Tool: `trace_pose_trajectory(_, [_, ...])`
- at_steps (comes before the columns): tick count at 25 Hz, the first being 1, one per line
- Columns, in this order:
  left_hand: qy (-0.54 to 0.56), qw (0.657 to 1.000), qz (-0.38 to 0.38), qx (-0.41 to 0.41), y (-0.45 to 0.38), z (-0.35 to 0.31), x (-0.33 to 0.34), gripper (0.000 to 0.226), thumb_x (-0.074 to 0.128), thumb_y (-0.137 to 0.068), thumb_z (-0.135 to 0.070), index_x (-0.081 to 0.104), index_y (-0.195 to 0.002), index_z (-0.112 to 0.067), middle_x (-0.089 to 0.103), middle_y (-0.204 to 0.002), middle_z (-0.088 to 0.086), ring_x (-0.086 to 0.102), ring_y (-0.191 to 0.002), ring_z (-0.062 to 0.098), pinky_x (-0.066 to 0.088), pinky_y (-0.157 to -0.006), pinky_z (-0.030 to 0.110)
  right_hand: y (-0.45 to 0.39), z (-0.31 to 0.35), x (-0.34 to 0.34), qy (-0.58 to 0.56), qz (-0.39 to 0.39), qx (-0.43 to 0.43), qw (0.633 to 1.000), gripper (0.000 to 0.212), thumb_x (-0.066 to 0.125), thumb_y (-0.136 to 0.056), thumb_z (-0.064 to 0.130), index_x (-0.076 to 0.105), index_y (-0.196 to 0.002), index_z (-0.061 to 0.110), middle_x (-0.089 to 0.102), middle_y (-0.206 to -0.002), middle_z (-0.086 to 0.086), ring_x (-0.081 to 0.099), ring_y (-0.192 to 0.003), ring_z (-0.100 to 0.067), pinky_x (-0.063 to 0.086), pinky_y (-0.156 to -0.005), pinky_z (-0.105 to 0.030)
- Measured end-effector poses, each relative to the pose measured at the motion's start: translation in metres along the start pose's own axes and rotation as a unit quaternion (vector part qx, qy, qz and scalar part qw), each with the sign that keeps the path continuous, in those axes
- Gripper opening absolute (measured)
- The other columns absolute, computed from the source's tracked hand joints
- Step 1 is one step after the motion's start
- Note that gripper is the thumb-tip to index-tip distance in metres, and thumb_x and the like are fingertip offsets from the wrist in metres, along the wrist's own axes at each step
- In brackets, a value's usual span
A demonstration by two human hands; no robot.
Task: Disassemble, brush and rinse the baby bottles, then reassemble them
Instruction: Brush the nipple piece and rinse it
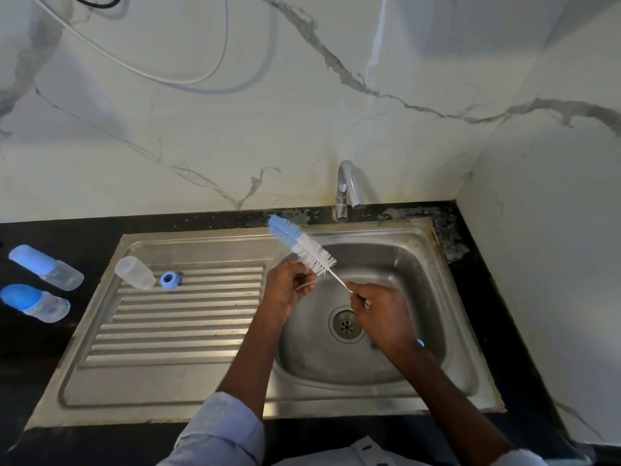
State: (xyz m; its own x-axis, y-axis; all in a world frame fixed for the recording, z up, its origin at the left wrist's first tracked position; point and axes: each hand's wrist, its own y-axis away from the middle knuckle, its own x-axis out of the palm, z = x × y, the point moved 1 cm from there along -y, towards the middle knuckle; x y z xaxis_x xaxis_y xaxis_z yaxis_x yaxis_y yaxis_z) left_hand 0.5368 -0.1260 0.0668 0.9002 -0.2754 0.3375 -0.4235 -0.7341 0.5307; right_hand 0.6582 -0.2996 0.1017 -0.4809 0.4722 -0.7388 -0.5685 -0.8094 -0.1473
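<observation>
Steel sink (423,250) is the work zone: both hands are held over the basin so drips and rinse water go down the drain (346,326); tap (349,190) looks off, no stream visible

Right hand (379,317) is closed around the wire handle of the bottle brush (302,247), low on the handle, bristle head angled up and away toward the back-left. Left hand (289,290) is pinched around something small and pale just below the bristles; looks like a teat or small bottle part, too blurred to tell. Probably held right at the brush so the bristles can work into it

One bottle is already apart: clear bottle body (134,272) lies on its side on the ribbed drainboard (174,331), blue collar ring (170,280) just beside it. Drainboard slopes runoff to the basin, sensible parking spot for wet parts

Two capped bottles (45,267) (33,302) lie on the black counter (20,364) left of the sink, well apart from the wet area, assembled; judging by that, they're queued and untouched

Something blue shows behind the right wrist in the basin, can't identify it

Early in the task, by my read: first bottle at the brushing step
</observation>
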Motion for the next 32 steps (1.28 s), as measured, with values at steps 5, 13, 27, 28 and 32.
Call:
trace_pose_trajectory(5, [0.102,0.995,-0.003,-0.013,0.004,-0.009,0.002,0.018,0.055,-0.091,0.006,0.067,-0.092,-0.007,0.066,-0.067,0.009,0.063,-0.055,0.013,0.056,-0.053,0.022,-0.004,-0.001,-0.004,-0.006,0.014,0.005,1.000,0.034,0.068,-0.090,0.012,0.078,-0.119,0.027,0.079,-0.095,0.003,0.073,-0.087,-0.019,0.058,-0.083,-0.037])
trace_pose_trajectory(13, [-0.109,0.991,0.045,0.069,0.015,-0.003,0.020,0.014,0.061,-0.094,0.006,0.065,-0.097,-0.007,0.072,-0.085,0.016,0.066,-0.070,0.025,0.059,-0.064,0.032,-0.010,0.004,-0.002,0.012,0.017,0.036,0.999,0.037,0.065,-0.090,0.017,0.076,-0.122,0.033,0.079,-0.101,0.002,0.071,-0.094,-0.019,0.055,-0.087,-0.034])
trace_pose_trajectory(27, [-0.193,0.974,0.017,0.117,0.014,0.006,0.031,0.015,0.064,-0.090,0.009,0.061,-0.101,-0.001,0.073,-0.088,0.012,0.068,-0.070,0.029,0.063,-0.070,0.038,-0.012,-0.003,-0.004,0.031,0.006,0.038,0.999,0.036,0.065,-0.092,0.017,0.075,-0.123,0.033,0.079,-0.102,0.000,0.072,-0.095,-0.022,0.056,-0.087,-0.035])
trace_pose_trajectory(28, [-0.175,0.977,0.008,0.123,0.015,0.003,0.029,0.015,0.063,-0.090,0.009,0.060,-0.099,-0.003,0.073,-0.086,0.013,0.069,-0.067,0.029,0.063,-0.068,0.039,-0.011,-0.007,-0.006,0.018,0.001,0.049,0.999,0.035,0.066,-0.092,0.017,0.076,-0.122,0.032,0.079,-0.102,0.001,0.072,-0.094,-0.021,0.056,-0.087,-0.035])
trace_pose_trajectory(32, [-0.068,0.995,-0.008,0.078,0.012,-0.004,0.020,0.016,0.053,-0.094,0.009,0.058,-0.095,-0.006,0.074,-0.082,0.021,0.074,-0.075,0.035,0.064,-0.068,0.038,0.008,-0.015,-0.009,-0.052,-0.023,0.039,0.998,0.030,0.073,-0.089,0.011,0.080,-0.113,0.029,0.080,-0.098,0.004,0.075,-0.087,-0.017,0.059,-0.083,-0.037])
